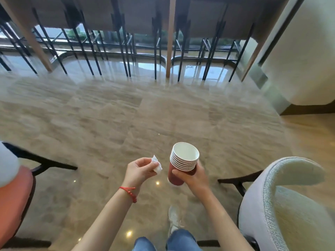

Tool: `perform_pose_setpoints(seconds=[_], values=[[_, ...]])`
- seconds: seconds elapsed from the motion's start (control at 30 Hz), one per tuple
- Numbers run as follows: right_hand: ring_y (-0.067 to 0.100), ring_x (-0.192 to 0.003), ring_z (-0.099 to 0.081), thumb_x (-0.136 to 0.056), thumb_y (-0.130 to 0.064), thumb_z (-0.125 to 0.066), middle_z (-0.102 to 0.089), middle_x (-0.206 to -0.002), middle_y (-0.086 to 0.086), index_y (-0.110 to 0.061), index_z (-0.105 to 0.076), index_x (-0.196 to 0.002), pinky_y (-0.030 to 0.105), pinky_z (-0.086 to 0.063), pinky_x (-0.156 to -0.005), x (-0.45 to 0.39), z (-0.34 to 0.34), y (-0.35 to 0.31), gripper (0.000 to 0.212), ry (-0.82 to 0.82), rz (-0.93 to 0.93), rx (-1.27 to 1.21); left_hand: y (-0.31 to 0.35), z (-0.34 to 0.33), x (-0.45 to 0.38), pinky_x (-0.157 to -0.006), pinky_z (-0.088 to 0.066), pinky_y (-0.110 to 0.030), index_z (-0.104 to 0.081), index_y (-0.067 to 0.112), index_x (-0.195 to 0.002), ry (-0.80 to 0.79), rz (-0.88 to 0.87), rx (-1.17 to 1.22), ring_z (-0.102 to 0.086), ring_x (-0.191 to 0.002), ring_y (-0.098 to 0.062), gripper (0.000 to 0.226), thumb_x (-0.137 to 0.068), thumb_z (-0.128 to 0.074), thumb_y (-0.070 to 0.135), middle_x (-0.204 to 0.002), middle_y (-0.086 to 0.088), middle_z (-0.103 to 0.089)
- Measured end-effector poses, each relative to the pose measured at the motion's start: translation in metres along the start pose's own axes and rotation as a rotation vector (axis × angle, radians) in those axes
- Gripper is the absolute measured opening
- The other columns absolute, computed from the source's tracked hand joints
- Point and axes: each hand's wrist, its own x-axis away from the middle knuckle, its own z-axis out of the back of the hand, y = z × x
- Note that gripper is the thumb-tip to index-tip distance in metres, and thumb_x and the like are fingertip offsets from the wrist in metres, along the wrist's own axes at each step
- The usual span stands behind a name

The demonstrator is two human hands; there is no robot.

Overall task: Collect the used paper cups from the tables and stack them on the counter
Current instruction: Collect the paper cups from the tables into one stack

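Observation:
A stack of several red paper cups with white insides is held tilted over the floor, mouth up and away from me. My right hand grips the stack around its lower half. To its left, my left hand pinches a small crumpled white tissue between thumb and fingers. A red string bracelet sits on the left wrist. The two hands are apart, at about the same height.
Glossy beige tile floor stretches ahead. A long high table with bar stools on black legs lines the window. A pale upholstered armchair is at right, a pink-seated chair at left, a white rounded column at far right.

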Motion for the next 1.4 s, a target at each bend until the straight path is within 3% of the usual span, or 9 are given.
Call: perform_pose_setpoints(seconds=[0.13,0.33,0.47,0.57,0.87,1.2,1.4], values=[[-0.002,-0.086,-0.065,-0.054,-0.023,-0.086,-0.071,-0.092,-0.013,-0.028,-0.057,-0.103,0.014,-0.048,-0.071,-0.065,0.017,-0.008,0.057,0.015,-0.02,-0.024,0.02,-0.031,-0.062,-0.062,-0.057,-0.023,-0.067,0.0,-0.074,-0.016,-0.004,-0.013,-0.065,-0.061,-0.015,0.007,-0.078,-0.065,-0.005,-0.064,-0.007,-0.069],[0.0,-0.085,-0.065,-0.053,-0.024,-0.085,-0.07,-0.095,-0.01,-0.02,-0.057,-0.109,0.012,-0.048,-0.068,-0.168,0.047,-0.031,0.062,-0.003,0.007,-0.034,0.059,-0.087,-0.145,-0.065,-0.058,-0.024,-0.067,0.001,-0.074,-0.015,-0.026,-0.004,-0.065,-0.063,-0.015,0.006,-0.078,-0.066,-0.003,-0.066,-0.009,-0.069],[-0.004,-0.084,-0.065,-0.061,-0.011,-0.086,-0.071,-0.091,-0.014,-0.023,-0.056,-0.107,0.009,-0.047,-0.067,-0.233,0.062,-0.047,0.055,-0.04,0.006,-0.01,0.084,-0.111,-0.196,-0.064,-0.057,-0.024,-0.067,0.0,-0.075,0.016,-0.036,0.019,-0.064,-0.063,-0.015,0.006,-0.079,-0.064,-0.004,-0.067,-0.009,-0.068],[-0.005,-0.085,-0.064,-0.062,-0.012,-0.085,-0.07,-0.092,-0.021,-0.026,-0.056,-0.106,0.008,-0.046,-0.067,-0.277,0.066,-0.055,0.054,-0.035,0.007,0.005,0.1,-0.125,-0.234,-0.061,-0.056,-0.022,-0.067,0.0,-0.077,0.002,-0.024,0.013,-0.065,-0.061,-0.013,0.005,-0.079,-0.064,-0.004,-0.066,-0.008,-0.068],[-0.001,-0.089,-0.063,-0.063,-0.008,-0.084,-0.068,-0.101,-0.007,-0.017,-0.054,-0.113,0.017,-0.049,-0.078,-0.433,0.054,-0.072,0.059,0.045,-0.029,0.016,0.16,-0.154,-0.396,-0.054,-0.055,-0.02,-0.066,0.002,-0.072,-0.034,0.015,0.011,-0.065,-0.055,-0.01,0.01,-0.078,-0.064,-0.006,-0.058,-0.003,-0.069],[-0.009,-0.079,-0.062,-0.064,-0.004,-0.083,-0.067,-0.098,-0.008,-0.015,-0.055,-0.112,0.008,-0.046,-0.069,-0.602,0.033,-0.125,0.057,0.108,-0.063,0.001,0.255,-0.178,-0.567,-0.061,-0.057,-0.022,-0.066,0.002,-0.072,-0.061,0.042,-0.025,-0.065,-0.058,-0.012,0.01,-0.078,-0.065,-0.005,-0.06,-0.004,-0.069],[-0.008,-0.078,-0.062,-0.064,-0.003,-0.083,-0.067,-0.099,-0.002,-0.011,-0.054,-0.113,0.009,-0.047,-0.067,-0.699,0.041,-0.142,0.058,0.118,-0.073,-0.013,0.287,-0.21,-0.654,-0.056,-0.055,-0.02,-0.066,0.003,-0.072,-0.079,0.057,-0.049,-0.065,-0.056,-0.01,0.01,-0.079,-0.065,-0.004,-0.059,-0.002,-0.069]])
